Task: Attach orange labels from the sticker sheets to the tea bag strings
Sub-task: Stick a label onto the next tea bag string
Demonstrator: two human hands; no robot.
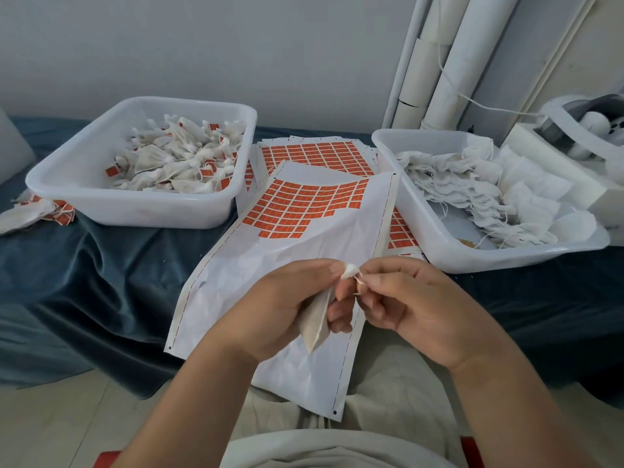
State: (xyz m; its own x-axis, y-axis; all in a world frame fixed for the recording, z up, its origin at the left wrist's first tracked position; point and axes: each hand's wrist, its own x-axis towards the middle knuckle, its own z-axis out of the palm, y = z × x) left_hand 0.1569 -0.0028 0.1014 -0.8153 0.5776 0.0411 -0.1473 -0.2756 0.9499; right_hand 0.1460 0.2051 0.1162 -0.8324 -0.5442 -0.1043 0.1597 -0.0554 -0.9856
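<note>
Starting at the left edge of the blue cloth (101, 282), a few loose labelled bags (30, 212) lie just beside a white tub (77, 150). That tub is heaped with tea bags already carrying orange tags (175, 163).

Right of it, near the middle of the cloth, sits a stack of sticker sheets (314, 153). One partly used sheet (270, 265) lies on top and hangs over the near edge toward the person's lap. Its remaining orange labels (304, 204) fill the far half, and the near half is bare backing.

Above that bare part, the left hand (287, 309) grasps a tea bag (317, 322), with thumb and forefinger pinching its gathered top. The bag's long axis runs steeply: the top points up and away from the person, leaning slightly right, and the bottom corner points down toward the lap.

The right hand (415, 302) meets it at the top, fingertips pinched on the short string (359, 281) that comes out of the gather. No label shows on the string.

Farther right, a second tub (489, 261) at the right edge holds unlabelled bags (466, 194) with loose strings. A white machine (574, 130) stands behind it.
</note>
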